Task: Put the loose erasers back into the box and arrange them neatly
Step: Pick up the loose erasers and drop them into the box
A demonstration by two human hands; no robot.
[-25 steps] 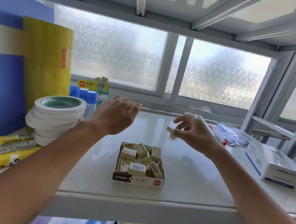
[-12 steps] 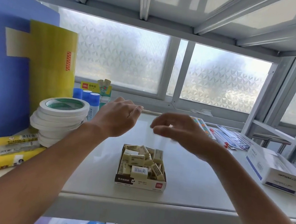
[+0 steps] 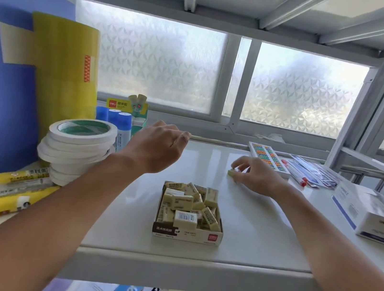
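Since the frame 0.5 s ago, the right hand (image 3: 255,178) has swung away from above the box (image 3: 187,232) and dropped to the shelf (image 3: 260,231), beyond the box and to its right. Its fingertips (image 3: 238,166) pinch 1 loose eraser (image 3: 231,172), which pokes out at the left end of the grip and sits on or just above the shelf surface; which of the 2 cannot be told. 1.0 s ago that hand held an eraser in the air, higher up.

The left hand (image 3: 157,148) has barely shifted. It hovers above the shelf, beyond the box and a little to its left, fingers curled loosely inward with nothing visible in them.

The box is an open cardboard tray near the shelf's front edge, between the 2 forearms. The erasers (image 3: 187,205) in it are heaped at mixed angles, some tilted, 1 lying label-up near the front wall.

Left of the box stands a leaning stack of tape rolls (image 3: 77,149), with yellow packets (image 3: 9,194) in front of it and glue sticks (image 3: 119,123) behind. Right of the box, well apart, lies a white carton (image 3: 373,217); beyond the right hand lie a strip of coloured beads (image 3: 268,158) and some pens (image 3: 294,173).
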